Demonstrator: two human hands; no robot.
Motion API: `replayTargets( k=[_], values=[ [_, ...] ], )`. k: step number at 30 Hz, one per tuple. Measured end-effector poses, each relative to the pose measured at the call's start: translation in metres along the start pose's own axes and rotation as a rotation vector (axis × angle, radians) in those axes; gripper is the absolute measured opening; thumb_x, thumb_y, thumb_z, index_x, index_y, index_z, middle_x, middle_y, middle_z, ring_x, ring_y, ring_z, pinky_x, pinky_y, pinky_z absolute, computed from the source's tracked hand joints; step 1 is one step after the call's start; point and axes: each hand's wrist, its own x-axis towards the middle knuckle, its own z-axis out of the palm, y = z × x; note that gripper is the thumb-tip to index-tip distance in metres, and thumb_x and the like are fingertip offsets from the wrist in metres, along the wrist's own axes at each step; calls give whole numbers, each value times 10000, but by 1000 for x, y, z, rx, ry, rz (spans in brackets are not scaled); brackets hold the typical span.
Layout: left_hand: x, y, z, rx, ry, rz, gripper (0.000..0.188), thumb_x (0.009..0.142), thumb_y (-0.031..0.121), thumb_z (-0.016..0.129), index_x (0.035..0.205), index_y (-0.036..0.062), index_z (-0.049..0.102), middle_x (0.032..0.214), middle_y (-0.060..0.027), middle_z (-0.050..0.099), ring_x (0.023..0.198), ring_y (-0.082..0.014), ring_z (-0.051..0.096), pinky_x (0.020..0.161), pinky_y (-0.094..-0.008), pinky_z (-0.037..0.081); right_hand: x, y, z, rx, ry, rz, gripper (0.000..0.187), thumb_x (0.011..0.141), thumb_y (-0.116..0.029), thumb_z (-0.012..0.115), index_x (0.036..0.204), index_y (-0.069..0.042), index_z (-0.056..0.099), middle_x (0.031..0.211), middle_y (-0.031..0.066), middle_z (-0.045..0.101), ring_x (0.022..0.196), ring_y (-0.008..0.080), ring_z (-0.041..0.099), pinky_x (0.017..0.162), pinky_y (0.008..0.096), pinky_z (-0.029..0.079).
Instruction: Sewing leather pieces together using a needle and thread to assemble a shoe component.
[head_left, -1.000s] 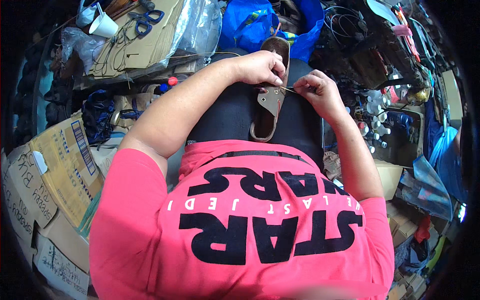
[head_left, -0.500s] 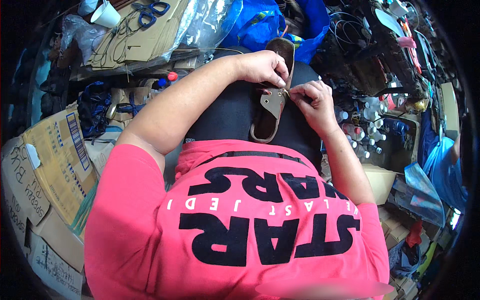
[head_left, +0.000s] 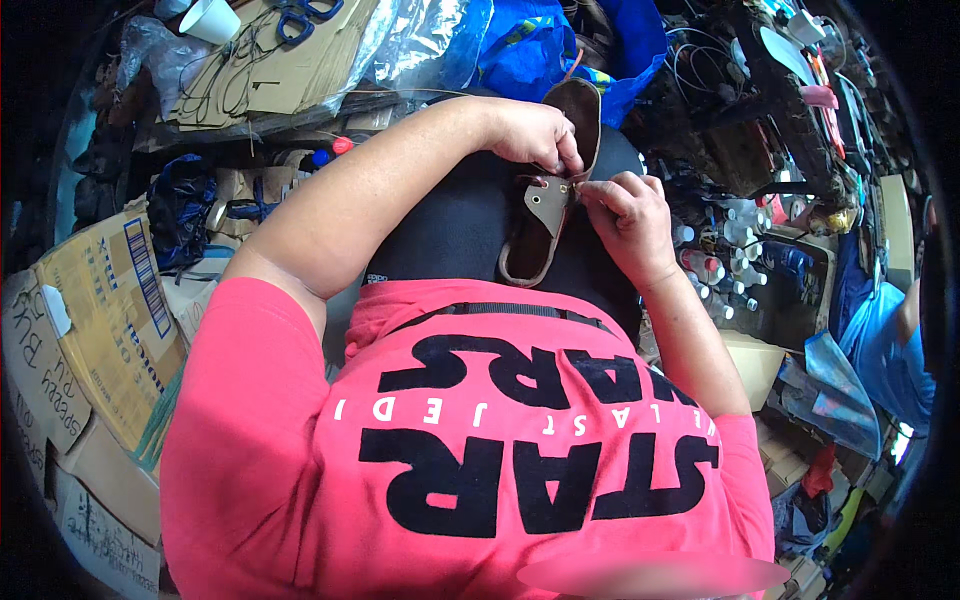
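Observation:
A brown moccasin-style shoe (head_left: pixel 545 208) lies across my dark-trousered lap, its opening toward me and toe pointing away. Metal eyelets show on its flap, with a reddish-brown lace (head_left: pixel 540 182) at one of them. My left hand (head_left: pixel 540 135) is closed over the middle of the shoe, thumb and fingers pinching its edge. Just right of the eyelets, my right hand (head_left: pixel 632 215) is closed in a pinch on a thin lace end at the shoe's side. Its fingertips partly hide that end.
Flat cardboard pieces (head_left: pixel 285 75) and blue-handled scissors (head_left: pixel 295 25) lie at the far left, near a white cup (head_left: pixel 210 20). A blue plastic bag (head_left: pixel 520 50) sits beyond my knees. Several small bottles (head_left: pixel 740 240) stand on the right; cardboard boxes (head_left: pixel 110 310) at left.
The far end of the shoe has swung slightly to the right. My left hand has shifted a little right with it, and my right fingertips are closer to the eyelets.

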Motion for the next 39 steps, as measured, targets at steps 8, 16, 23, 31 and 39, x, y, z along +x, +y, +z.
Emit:
replayTargets(
  k=[8,16,23,31,39],
  values=[
    [-3,4,0,86,-12,-41,298,784,55,616,1069,88,695,853,-98,544,847,-247,531,762,-342,438,24,-22,-20,-236,-262,-74,128,757,-86,601,855,-135,669,772,76,578,748,259,595,741,390,415],
    [7,19,0,320,206,-86,173,700,7,669,871,12,643,881,-140,584,850,-308,605,724,-357,486,49,-30,-26,-341,-452,-120,167,723,-37,555,847,-68,662,885,104,594,859,257,589,799,382,397],
    [12,4,-2,424,191,102,234,657,58,735,888,68,702,870,-99,606,842,-283,621,737,-354,500,38,-18,-16,-347,-319,-156,97,753,-116,571,793,-105,659,821,76,605,810,240,607,758,372,414],
    [9,8,-2,421,214,81,259,634,94,754,886,68,701,850,-101,592,828,-285,613,742,-363,493,42,-18,-26,-348,-360,-155,103,747,-91,558,804,-100,643,802,79,601,796,245,608,747,371,422],
    [-6,6,8,404,362,97,343,620,102,768,950,76,678,940,-107,610,919,-303,607,788,-360,490,39,-4,-13,-95,-311,-72,119,802,-168,608,821,-76,680,800,96,609,795,263,601,762,373,451]
  ],
)
